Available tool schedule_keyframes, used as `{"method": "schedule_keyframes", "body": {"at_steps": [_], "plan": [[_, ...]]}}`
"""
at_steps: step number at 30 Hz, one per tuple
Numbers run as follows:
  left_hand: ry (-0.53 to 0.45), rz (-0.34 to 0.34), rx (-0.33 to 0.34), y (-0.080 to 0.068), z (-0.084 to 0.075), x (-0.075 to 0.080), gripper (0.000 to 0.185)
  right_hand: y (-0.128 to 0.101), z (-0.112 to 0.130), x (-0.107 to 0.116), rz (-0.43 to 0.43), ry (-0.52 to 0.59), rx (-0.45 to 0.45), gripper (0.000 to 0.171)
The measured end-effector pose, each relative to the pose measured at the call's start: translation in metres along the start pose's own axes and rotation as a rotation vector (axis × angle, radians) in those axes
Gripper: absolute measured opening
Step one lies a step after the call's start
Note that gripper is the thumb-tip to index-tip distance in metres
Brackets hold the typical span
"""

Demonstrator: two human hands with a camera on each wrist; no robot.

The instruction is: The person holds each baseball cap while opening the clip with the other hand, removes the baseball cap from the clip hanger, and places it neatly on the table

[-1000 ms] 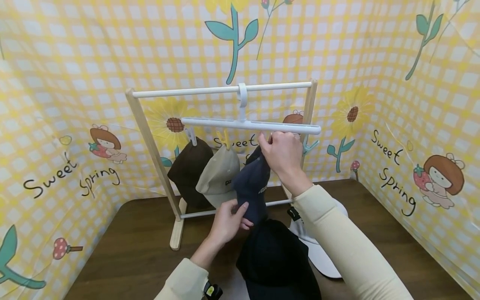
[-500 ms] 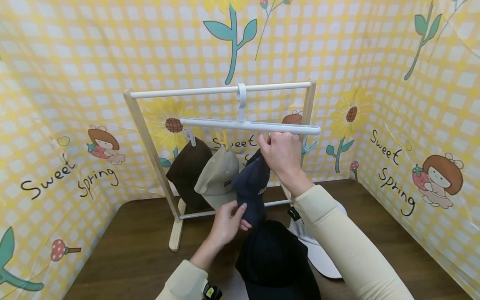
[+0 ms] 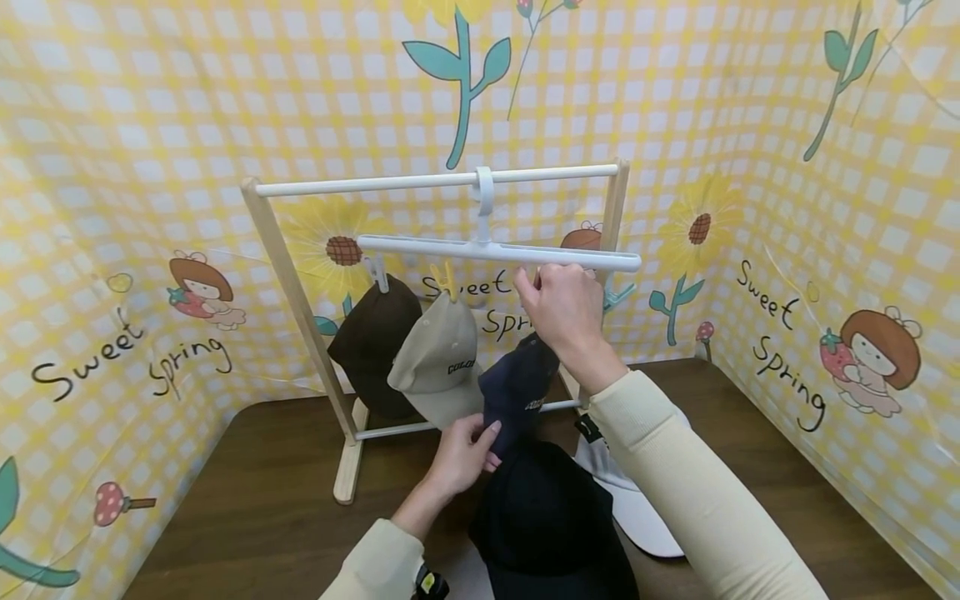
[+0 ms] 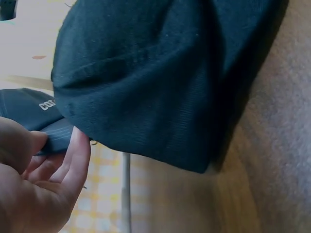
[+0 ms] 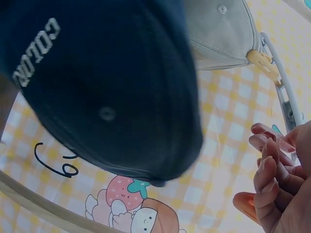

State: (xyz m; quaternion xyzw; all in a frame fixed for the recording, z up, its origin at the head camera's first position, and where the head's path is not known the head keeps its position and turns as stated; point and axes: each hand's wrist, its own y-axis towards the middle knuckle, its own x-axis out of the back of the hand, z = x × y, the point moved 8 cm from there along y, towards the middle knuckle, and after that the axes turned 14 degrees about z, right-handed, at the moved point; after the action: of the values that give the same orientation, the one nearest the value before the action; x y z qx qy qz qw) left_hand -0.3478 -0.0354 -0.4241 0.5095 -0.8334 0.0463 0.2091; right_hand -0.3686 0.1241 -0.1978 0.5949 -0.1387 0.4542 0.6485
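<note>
The left hand (image 3: 459, 457) pinches the brim of a navy cap (image 3: 513, 387) with white lettering. In the right wrist view the navy cap (image 5: 107, 92) hangs apart from the right hand (image 5: 286, 179), whose fingers curl round an orange clothespin (image 5: 245, 204), mostly hidden. Above that hand runs a white hanger (image 3: 427, 246), hooked on the rack's top bar. A brown cap (image 3: 378, 346) hangs from a pale clothespin (image 3: 379, 275), and a beige cap (image 3: 438, 354) from a yellow clothespin (image 3: 447, 281). Toward the hanger's right end is a teal clothespin (image 3: 621, 295).
A wooden rack (image 3: 288, 283) with white rods stands on the dark brown table (image 3: 247, 492). On the table, a black cap (image 3: 551, 508) lies in front of the hands, and a white cap (image 3: 645, 521) sits partly under the right sleeve. Patterned cloth (image 3: 150, 167) surrounds the table.
The navy cap has come down and away from the right hand, its crown tilting right. The left hand has lowered slightly with the brim. The right hand stays by the hanger.
</note>
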Motion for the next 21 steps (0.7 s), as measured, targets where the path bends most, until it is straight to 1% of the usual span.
{"method": "schedule_keyframes", "body": {"at_steps": [7,11,13,15,17,21], "plan": [[-0.01,0.035,0.109,0.003,0.017,-0.003,0.021,0.0,0.002,0.001,0.0,0.005,-0.001,0.059],[-0.019,0.055,0.146,0.007,0.024,-0.003,0.021,0.0,0.002,0.002,-0.001,0.008,-0.006,0.058],[-0.026,0.059,0.151,0.008,0.026,-0.004,0.027,0.0,0.002,0.002,0.0,0.012,-0.004,0.058],[-0.03,0.059,0.165,0.011,0.028,-0.004,0.04,0.0,0.002,0.002,0.001,0.013,-0.004,0.058],[-0.029,0.051,0.159,0.014,0.029,-0.004,0.052,0.0,0.002,0.002,0.003,0.014,-0.006,0.058],[-0.009,0.018,0.143,0.022,0.03,-0.005,0.062,-0.001,0.001,0.001,0.007,0.014,-0.011,0.058]]}}
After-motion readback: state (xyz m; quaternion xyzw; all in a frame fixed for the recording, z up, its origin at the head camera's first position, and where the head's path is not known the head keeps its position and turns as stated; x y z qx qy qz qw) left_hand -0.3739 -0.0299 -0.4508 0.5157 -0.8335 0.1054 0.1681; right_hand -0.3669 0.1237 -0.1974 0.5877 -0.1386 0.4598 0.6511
